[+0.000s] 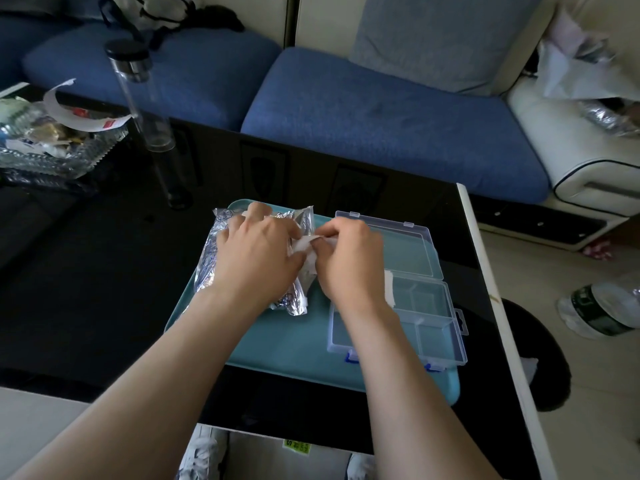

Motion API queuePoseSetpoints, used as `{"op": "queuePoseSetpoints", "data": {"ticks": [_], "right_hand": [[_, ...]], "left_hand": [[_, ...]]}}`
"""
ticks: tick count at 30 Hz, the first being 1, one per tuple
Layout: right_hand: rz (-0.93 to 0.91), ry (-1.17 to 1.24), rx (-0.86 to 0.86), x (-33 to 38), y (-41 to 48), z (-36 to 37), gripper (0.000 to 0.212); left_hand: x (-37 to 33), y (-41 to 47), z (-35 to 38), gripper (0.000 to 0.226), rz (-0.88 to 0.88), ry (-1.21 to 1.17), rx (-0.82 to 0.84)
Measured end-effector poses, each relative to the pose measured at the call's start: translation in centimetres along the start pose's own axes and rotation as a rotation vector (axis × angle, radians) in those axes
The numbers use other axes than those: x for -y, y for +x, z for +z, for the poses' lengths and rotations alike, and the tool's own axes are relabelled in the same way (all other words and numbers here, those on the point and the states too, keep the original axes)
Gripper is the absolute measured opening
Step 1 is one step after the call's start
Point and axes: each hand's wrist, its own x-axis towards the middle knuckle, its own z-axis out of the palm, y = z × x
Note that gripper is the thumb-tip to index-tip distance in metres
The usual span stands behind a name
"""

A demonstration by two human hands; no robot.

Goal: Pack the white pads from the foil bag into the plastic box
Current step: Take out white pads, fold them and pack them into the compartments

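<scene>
The left hand [256, 251] lies over the foil bag [207, 261] with fingers spread and only lightly bent. It seems to be pinning the bag to the teal tray [277, 344] so the bag does not slide as its contents come out. The right hand [349, 258] has its fingers curled in a pinch on a white pad [304, 249] at the bag's open side, between the 2 hands. This looks like the pull-out step, with the carry to the box not yet begun.

The plastic box [436, 306] sits just beside the bag on the same tray, lid folded back and dividers showing, so the trip is short. 1 second pad [389, 289] already stands against the box's near-left wall.

The tray rests on a glossy black table [104, 271]. A tall glass bottle [145, 98] and a cluttered glass dish [52, 147] stand well apart at the far left. A blue sofa [381, 116] lies beyond, and a water bottle [599, 313] lies on the pale floor.
</scene>
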Motion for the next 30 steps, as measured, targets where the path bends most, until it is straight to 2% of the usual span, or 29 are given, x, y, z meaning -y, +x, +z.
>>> {"op": "queuePoseSetpoints", "data": {"ticks": [4,8,14,18,21,26,30], "right_hand": [[-0.138,0.038,0.002,0.3,-0.1,-1.6,0.014],[-0.190,0.121,-0.082,0.3,-0.2,-2.9,0.010],[-0.066,0.275,-0.163,-0.4,-0.2,-4.8,0.028],[0.070,0.369,-0.237,-1.2,0.0,-6.4,0.032],[0.167,0.474,-0.295,-1.6,0.0,-7.4,0.032],[0.236,0.555,-0.394,-2.0,-0.1,-9.8,0.030],[0.193,0.527,-0.414,-2.5,-0.3,-11.5,0.025]], "left_hand": [[-0.1,0.4,0.9,0.028,0.090,0.028,-0.121],[-0.7,0.9,1.3,0.022,0.162,-0.082,-0.216],[-2.4,1.4,1.5,0.026,0.187,-0.237,-0.273],[-4.4,1.3,0.6,0.023,0.055,-0.451,-0.278],[-5.8,1.4,1.0,0.027,-0.044,-0.634,-0.196],[-7.6,1.1,1.8,0.022,-0.151,-1.116,0.036],[-8.3,0.6,1.8,0.022,-0.156,-1.156,0.177]]}}
